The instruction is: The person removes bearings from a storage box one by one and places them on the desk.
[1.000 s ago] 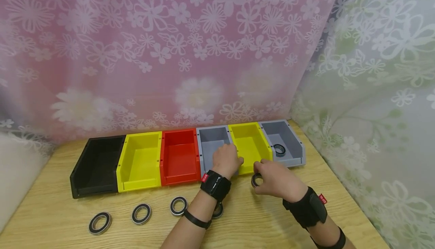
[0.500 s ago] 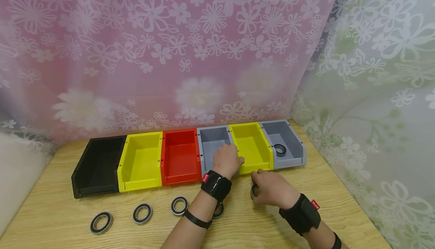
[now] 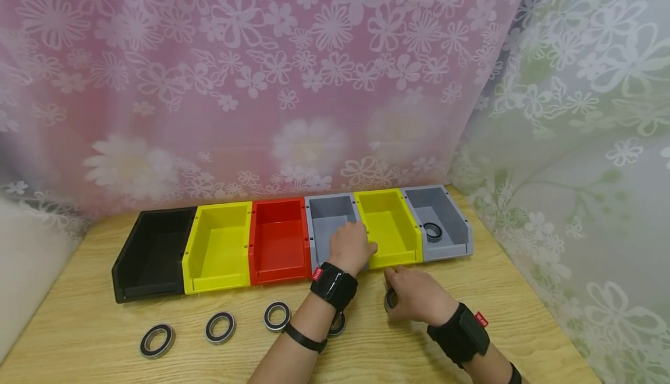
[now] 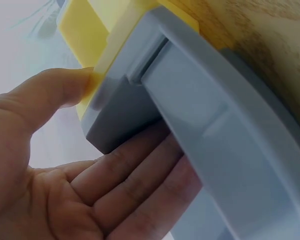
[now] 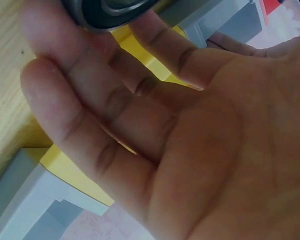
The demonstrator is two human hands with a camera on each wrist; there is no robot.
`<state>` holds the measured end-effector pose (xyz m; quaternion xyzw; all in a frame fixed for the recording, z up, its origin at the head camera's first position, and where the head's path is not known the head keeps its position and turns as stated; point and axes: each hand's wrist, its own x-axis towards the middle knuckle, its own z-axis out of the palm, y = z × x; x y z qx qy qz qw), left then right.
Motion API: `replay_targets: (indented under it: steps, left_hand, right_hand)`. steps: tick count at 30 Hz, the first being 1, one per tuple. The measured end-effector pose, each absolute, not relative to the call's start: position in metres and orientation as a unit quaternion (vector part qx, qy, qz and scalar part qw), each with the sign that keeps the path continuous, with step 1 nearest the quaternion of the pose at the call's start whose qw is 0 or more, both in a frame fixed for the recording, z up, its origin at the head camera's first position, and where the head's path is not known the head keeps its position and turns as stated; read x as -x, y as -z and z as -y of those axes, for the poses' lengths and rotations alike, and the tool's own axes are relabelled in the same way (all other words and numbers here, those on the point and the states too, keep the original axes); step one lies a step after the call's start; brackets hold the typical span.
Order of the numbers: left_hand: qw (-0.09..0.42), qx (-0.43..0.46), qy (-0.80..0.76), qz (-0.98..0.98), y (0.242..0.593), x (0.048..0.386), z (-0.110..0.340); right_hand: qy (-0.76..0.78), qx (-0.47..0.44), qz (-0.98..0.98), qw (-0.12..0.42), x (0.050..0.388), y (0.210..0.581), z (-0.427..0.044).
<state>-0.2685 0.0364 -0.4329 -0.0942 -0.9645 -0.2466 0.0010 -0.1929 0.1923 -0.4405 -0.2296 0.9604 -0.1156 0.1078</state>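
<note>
My left hand [image 3: 349, 247] grips the adjoining side walls of the middle grey bin [image 3: 327, 215] and the right yellow bin [image 3: 387, 227]. In the left wrist view its thumb lies on the yellow side and its fingers reach inside the grey bin [image 4: 210, 107]. Just in front of the yellow bin, my right hand [image 3: 419, 298] pinches a ball bearing [image 3: 389, 301] with a dark seal. The right wrist view shows part of that bearing [image 5: 97, 17] at the fingertips; the hand covers much of it in the head view.
A black bin [image 3: 154, 250], another yellow bin [image 3: 220, 244] and a red bin [image 3: 278, 238] continue the row leftward. The far-right grey bin [image 3: 439, 221] contains a bearing [image 3: 432, 232]. Several bearings lie on the wooden table [image 3: 251, 361], one partly behind the left forearm.
My right hand has moved toward me and slightly left with the bearing, away from the yellow bin's front edge. The left hand has kept its hold on the bin walls.
</note>
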Motion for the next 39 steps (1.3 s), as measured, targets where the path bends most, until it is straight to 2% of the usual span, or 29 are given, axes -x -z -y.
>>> replay_targets:
  steps: [6, 39]
  left_hand:
    - [0.000, 0.096, 0.240, 0.966, 0.4320, 0.2689, -0.0357]
    - [-0.001, 0.094, 0.237, 0.967, 0.4339, 0.2690, -0.0356]
  right_hand:
    - [0.130, 0.216, -0.960, 0.121, 0.1912, 0.4429, -0.1912]
    - [0.103, 0.186, -0.970, 0.120, 0.1902, 0.4357, -0.1874]
